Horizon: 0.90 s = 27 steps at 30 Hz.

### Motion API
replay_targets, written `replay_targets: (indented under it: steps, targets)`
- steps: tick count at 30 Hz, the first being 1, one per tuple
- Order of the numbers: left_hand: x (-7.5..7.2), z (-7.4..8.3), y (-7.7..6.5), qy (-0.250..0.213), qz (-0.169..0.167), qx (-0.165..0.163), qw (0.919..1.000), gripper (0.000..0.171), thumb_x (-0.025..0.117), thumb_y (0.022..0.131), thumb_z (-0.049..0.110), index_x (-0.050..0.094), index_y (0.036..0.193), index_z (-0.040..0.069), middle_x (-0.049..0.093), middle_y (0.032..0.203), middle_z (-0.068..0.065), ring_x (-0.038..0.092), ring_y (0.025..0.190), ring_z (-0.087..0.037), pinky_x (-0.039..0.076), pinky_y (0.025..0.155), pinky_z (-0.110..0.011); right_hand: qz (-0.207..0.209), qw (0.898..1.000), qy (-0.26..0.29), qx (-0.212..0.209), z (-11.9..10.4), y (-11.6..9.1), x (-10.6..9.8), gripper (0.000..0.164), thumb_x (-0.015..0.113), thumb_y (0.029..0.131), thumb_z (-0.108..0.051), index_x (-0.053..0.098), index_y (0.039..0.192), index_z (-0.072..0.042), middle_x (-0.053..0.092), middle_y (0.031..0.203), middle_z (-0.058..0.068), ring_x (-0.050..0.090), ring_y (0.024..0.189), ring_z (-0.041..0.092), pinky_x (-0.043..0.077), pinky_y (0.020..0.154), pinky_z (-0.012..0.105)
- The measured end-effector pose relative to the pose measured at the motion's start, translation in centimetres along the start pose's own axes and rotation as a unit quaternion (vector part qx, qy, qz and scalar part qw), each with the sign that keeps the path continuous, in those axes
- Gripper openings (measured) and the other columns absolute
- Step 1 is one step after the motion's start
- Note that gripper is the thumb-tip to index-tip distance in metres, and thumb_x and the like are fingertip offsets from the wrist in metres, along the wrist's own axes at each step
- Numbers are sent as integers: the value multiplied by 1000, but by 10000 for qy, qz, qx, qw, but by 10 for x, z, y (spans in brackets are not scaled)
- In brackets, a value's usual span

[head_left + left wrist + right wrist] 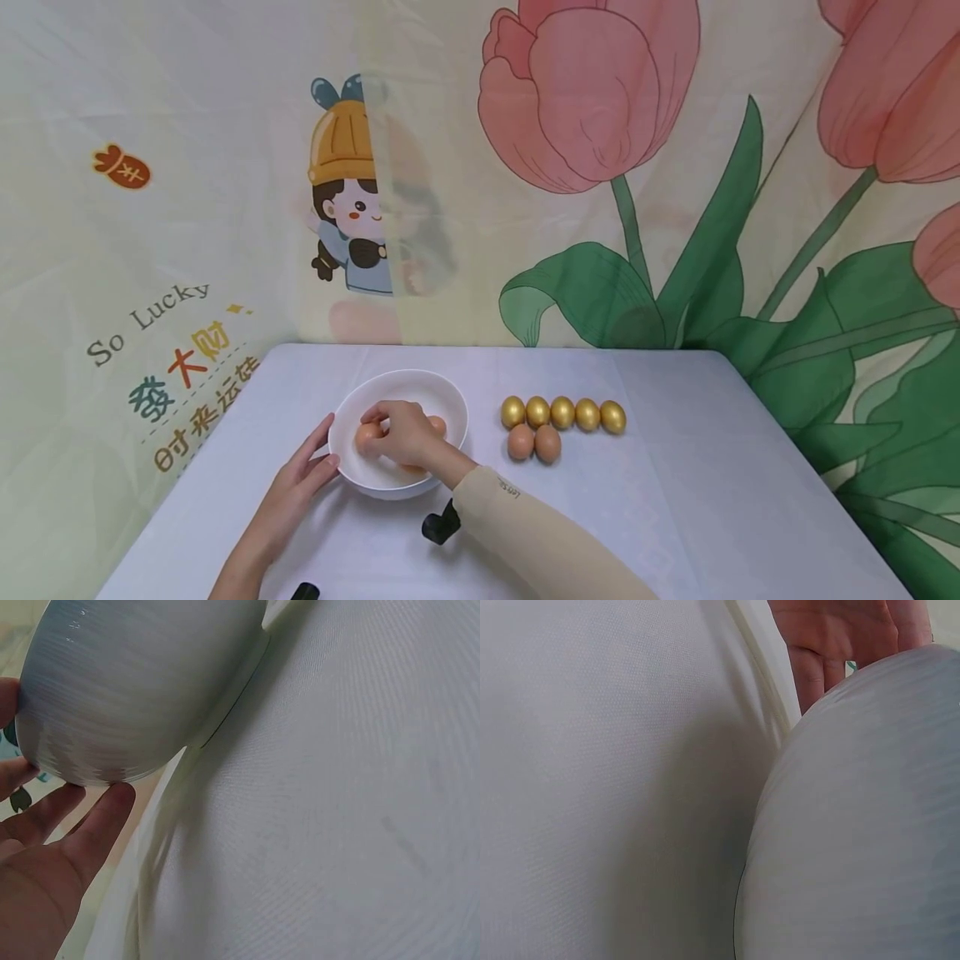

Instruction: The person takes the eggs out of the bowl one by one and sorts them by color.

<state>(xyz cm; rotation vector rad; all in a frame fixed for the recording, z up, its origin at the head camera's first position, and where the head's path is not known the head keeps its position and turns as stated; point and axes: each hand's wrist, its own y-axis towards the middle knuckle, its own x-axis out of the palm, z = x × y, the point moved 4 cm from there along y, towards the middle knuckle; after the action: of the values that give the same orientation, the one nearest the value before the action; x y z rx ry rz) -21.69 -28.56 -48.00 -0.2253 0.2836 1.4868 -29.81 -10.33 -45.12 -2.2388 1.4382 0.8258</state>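
A white bowl [397, 385] stands left of the table's middle, with brown eggs inside it. My right hand [405, 433] reaches into the bowl and pinches a brown egg [366, 439] at its left side. Another brown egg [438, 425] lies by the right wall, and part of a third shows under the hand. At the bowl's left side, my left hand [296, 483] touches the outer wall with fairly straight fingers. The left wrist view has those fingertips [116, 799] against the bowl [142, 682]. In the right wrist view the bowl [862, 810] hides the right fingers.
Right of the bowl, several golden eggs [562, 413] stand in a row, with two brown eggs [547, 444] in front of them. A white cloth [675, 500] covers the table. Behind it hangs a printed curtain [450, 317]. A black wrist device [441, 525] sits below the right sleeve.
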Motion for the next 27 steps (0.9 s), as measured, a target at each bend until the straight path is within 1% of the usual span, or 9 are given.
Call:
replay_targets:
  steps: [4, 6, 8, 13, 15, 17, 20, 22, 27]
  targets:
    - [-1, -1, -1, 76, 11, -73, 9999, 68, 54, 112, 33, 22, 172, 23, 28, 173, -17, 57, 138, -17, 47, 99, -13, -5, 9999, -50, -101, 0, 0, 1, 32, 89, 88, -27, 77, 118, -25, 71, 104, -17, 58, 90, 1, 47, 81, 19]
    - [0, 0, -1, 74, -4, -74, 9999, 68, 54, 112, 34, 22, 172, 23, 28, 173, -17, 56, 140, -23, 47, 99, -13, 17, 9999, -30, -130, 1, -1, 1, 32, 88, 88, -27, 77, 118, -26, 71, 104, -18, 59, 89, 0, 47, 80, 18]
    - [0, 1, -1, 62, -19, -45, 10000, 68, 54, 113, 34, 22, 172, 24, 28, 173, -17, 57, 139, -19, 47, 99, -13, 45, 9998, 22, -175, 0, -1, 0, 33, 88, 88, -26, 77, 119, -26, 71, 105, -19, 60, 89, 0, 48, 81, 18]
    - [0, 2, -1, 54, -19, 3, 10000, 68, 54, 113, 35, 22, 172, 25, 28, 174, -16, 58, 131, 0, 47, 99, -13, 22, 9998, -24, -179, 0, -2, -2, 33, 85, 89, -29, 77, 120, -30, 71, 108, -22, 64, 91, -1, 48, 79, 24]
    - [0, 1, -1, 47, -26, -55, 10000, 68, 54, 112, 36, 22, 172, 26, 27, 174, -15, 58, 131, 0, 46, 99, -12, 27, 9997, -16, -222, 0, -1, -2, 33, 85, 89, -29, 77, 121, -29, 72, 110, -21, 65, 92, 0, 49, 80, 24]
    - [0, 0, 0, 60, -32, -91, 9999, 68, 53, 112, 37, 21, 172, 26, 27, 174, -16, 58, 133, -4, 46, 99, -13, 66, 9995, 82, -311, 0, 0, -2, 33, 85, 90, -26, 77, 121, -26, 74, 112, -18, 66, 91, 2, 52, 80, 23]
    - [0, -2, 1, 58, -49, -191, 9998, 69, 53, 112, 39, 21, 172, 27, 27, 174, -15, 57, 135, -8, 46, 99, -13, 102, 9984, 299, -475, 0, 1, -2, 33, 85, 90, -20, 77, 122, -20, 75, 114, -13, 67, 89, 4, 54, 82, 17]
    - [0, -2, 1, 52, -55, -216, 9997, 69, 53, 112, 38, 21, 172, 27, 27, 174, -15, 58, 135, -8, 46, 99, -13, 84, 9980, 389, -496, 0, 1, -2, 33, 85, 91, -19, 77, 123, -19, 75, 114, -13, 67, 88, 3, 54, 82, 16]
    - [-2, 0, 1, 66, -22, -48, 10000, 67, 53, 113, 36, 22, 172, 25, 27, 173, -18, 59, 133, -4, 46, 99, -12, 76, 9963, 598, -611, -6, -2, -9, 33, 84, 92, -20, 77, 124, -20, 75, 117, -14, 69, 92, 3, 55, 82, 15]
